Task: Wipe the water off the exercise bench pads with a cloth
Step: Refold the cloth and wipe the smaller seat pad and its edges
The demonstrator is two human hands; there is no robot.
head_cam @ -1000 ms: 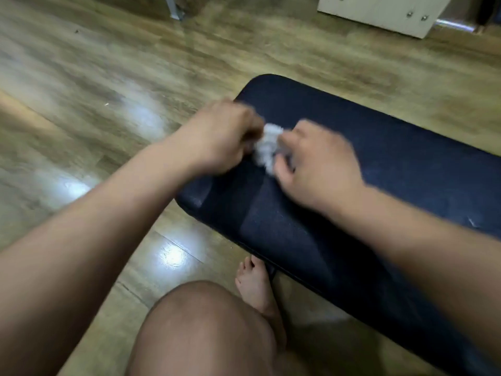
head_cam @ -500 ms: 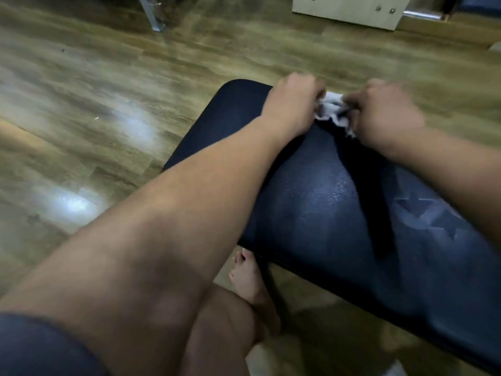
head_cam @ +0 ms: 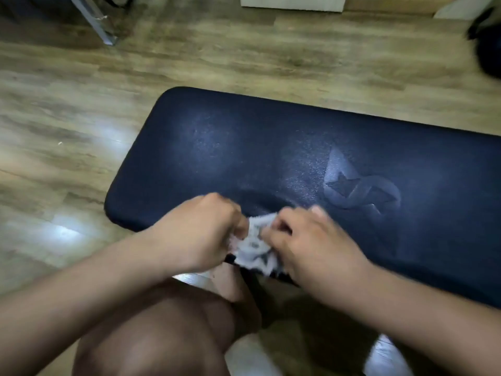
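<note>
1. Head view, so everything's seen looking down: the dark bench pad [head_cam: 271,147] runs across the middle of the frame from centre-left off the right edge, on a wood-look floor [head_cam: 67,104].
2. The cloth [head_cam: 254,246], small, pale and bunched up, sits at the pad's near edge, low-centre of the frame, squeezed between both hands.
3. The left hand [head_cam: 202,230] is curled closed on the cloth's left side; its fingers are tucked in tight so you can't really see the tips.
4. The right hand [head_cam: 311,240] is also closed on the cloth from the right, fingers bent over it, thumb side toward the middle. It's a bit motion-blurred.
5. Step-wise this looks like mid-wipe at the front edge of the pad, or regathering the cloth between passes. Hard to say which from one frame.
6. The pad has a speckly sheen around the middle and next to the embossed logo [head_cam: 360,188] at centre-right. It could be water or just glare, can't tell.
7. The next move probably calls for flattening the cloth a bit and pushing it up toward that sheen and on toward the right, keeping it pressed flat so it picks water up instead of smearing it.
8. The person's knee [head_cam: 151,335] fills the bottom of the frame, clear of the pad.
</note>
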